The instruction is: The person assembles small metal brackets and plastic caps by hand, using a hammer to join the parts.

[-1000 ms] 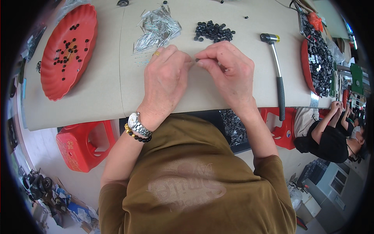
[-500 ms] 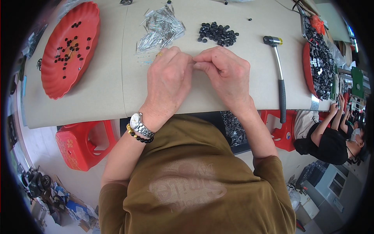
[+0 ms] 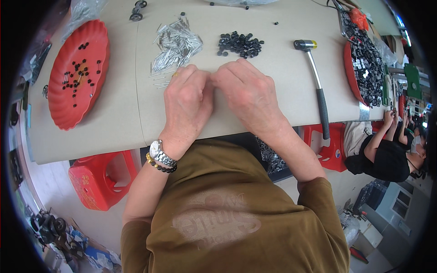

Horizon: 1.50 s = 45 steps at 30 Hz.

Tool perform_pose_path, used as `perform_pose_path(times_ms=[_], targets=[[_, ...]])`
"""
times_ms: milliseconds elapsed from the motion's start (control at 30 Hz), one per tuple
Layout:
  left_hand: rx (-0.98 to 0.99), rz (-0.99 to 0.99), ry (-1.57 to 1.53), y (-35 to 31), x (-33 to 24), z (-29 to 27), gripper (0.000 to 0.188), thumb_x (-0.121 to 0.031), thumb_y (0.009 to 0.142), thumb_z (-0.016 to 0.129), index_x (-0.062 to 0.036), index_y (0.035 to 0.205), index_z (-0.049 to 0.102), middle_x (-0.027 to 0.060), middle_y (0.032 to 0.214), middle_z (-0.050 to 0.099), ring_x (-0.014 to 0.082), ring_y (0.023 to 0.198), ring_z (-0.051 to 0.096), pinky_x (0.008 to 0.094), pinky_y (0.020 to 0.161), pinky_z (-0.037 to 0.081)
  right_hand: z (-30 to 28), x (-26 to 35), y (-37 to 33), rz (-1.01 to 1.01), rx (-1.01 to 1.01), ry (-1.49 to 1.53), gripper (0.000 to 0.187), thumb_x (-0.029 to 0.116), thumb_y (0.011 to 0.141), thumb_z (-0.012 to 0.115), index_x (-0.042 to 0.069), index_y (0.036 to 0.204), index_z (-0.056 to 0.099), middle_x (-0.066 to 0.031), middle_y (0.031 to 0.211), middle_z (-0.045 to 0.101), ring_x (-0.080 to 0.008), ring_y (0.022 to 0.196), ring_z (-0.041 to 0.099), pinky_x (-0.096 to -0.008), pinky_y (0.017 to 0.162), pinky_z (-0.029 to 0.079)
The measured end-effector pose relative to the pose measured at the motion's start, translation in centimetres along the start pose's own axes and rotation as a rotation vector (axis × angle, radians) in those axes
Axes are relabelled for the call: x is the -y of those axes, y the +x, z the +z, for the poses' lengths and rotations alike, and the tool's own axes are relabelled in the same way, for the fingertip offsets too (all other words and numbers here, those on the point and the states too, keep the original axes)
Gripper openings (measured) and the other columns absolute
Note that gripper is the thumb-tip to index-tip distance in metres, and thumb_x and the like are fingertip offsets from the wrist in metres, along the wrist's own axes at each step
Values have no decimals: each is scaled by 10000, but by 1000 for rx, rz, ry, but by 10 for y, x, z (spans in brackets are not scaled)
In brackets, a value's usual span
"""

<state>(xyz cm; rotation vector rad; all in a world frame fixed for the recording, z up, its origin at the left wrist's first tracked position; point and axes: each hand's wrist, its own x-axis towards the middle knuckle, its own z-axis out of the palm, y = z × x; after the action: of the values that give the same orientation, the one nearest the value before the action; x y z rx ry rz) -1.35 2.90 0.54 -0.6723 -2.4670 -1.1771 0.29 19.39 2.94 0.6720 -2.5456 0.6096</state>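
My left hand [image 3: 187,98] and my right hand [image 3: 246,93] meet near the table's front edge, fingertips together. Both are closed in a pinch, with the backs of the hands up. Whatever sits between the fingers is hidden behind them. Just beyond my left hand lies a pile of thin silver metal pins [image 3: 178,48], with a few loose ones close to the fingers. Past my right hand is a heap of small round black wheel-like pieces [image 3: 239,44].
Left stands a red scalloped tray [image 3: 57,91] holding small black pieces, some joined by pins. A hammer [image 3: 313,68] with a black grip lies right, its handle end past the table edge. Farther right, a red tray [image 3: 349,73] is heaped with black parts. A person [image 3: 384,152] sits beyond.
My right hand has rolled over so that its back faces up more, its fingers still against the left hand's. The whole view has shifted slightly.
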Motion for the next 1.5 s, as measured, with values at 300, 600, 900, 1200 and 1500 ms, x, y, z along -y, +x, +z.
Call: perform_pose_path(times_ms=[300, 600, 900, 1200, 1500], targets=[[-38, 4, -9, 1, -1, -2, 94, 60, 812, 724, 4, 829, 651, 85, 736, 571, 208, 635, 536, 347, 566, 428, -77, -97, -58, 477, -48, -599, 527, 158, 845, 818, 87, 1338, 643, -142, 1128, 644, -332, 1036, 604, -458, 892, 519], [-43, -42, -48, -1, 1, 0, 84, 57, 814, 730, 11, 828, 661, 80, 730, 574, 192, 613, 532, 334, 549, 423, -74, -68, -50, 568, -3, -434, 460, 16, 967, 627, 100, 1419, 606, -148, 1007, 584, -321, 875, 624, -456, 783, 520], [16, -67, 1, 2, -4, -3, 67, 40, 785, 714, 13, 828, 670, 146, 771, 573, 340, 754, 596, 444, 673, 486, -82, 14, -25, 229, 298, 101, 719, -95, 793, 588, 100, 1483, 533, -109, 985, 522, -329, 708, 633, -435, 620, 573], [-58, -12, -27, 1, 0, 0, 111, 39, 784, 748, 12, 811, 644, 104, 711, 552, 248, 613, 541, 377, 562, 424, -75, 11, -20, 272, 266, 104, 637, -27, 841, 586, 69, 1468, 537, -117, 967, 509, -335, 694, 623, -433, 622, 560], [-46, -34, -37, 0, -1, -1, 104, 41, 791, 739, 11, 808, 641, 102, 708, 551, 245, 614, 540, 376, 562, 422, -75, 9, -25, 214, 241, -43, 673, -28, 834, 594, 80, 1495, 530, -101, 932, 494, -291, 710, 625, -418, 602, 551]])
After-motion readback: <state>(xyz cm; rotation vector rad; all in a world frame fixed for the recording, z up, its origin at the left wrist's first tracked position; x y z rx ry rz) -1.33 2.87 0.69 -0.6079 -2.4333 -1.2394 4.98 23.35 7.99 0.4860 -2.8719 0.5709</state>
